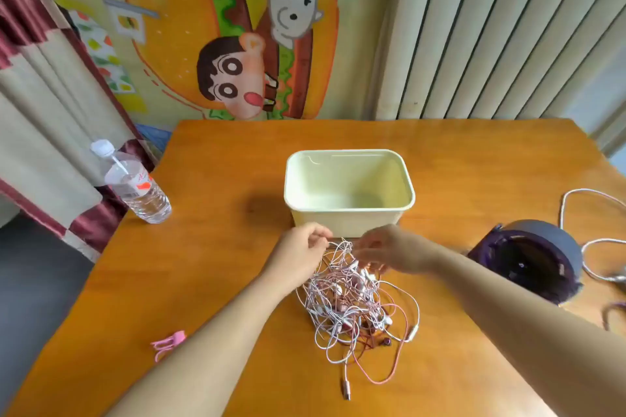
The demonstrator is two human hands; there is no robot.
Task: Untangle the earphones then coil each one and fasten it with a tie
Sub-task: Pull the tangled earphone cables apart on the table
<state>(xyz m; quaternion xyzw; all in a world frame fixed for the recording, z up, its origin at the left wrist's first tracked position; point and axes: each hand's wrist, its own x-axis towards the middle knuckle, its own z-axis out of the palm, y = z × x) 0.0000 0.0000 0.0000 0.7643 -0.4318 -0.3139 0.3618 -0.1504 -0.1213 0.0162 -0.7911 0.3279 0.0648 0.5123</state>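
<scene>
A tangled heap of white, pink and dark red earphones (pixel 352 308) lies on the orange table (pixel 210 247), just in front of a cream tub. My left hand (pixel 301 247) pinches a cable at the heap's far left edge and lifts strands off the table. My right hand (pixel 382 249) reaches in from the right with curled fingers and picks at the cables at the top of the heap. A plug end (pixel 346 389) trails toward me. Pink ties (pixel 168 343) lie on the table to the left, beside my left forearm.
The empty cream plastic tub (pixel 349 191) stands mid-table behind the heap. A water bottle (pixel 135 184) stands near the left edge. On the right sit a dark purple round case (pixel 531 257) and a white cable (pixel 596 237). A cartoon wall cloth hangs behind.
</scene>
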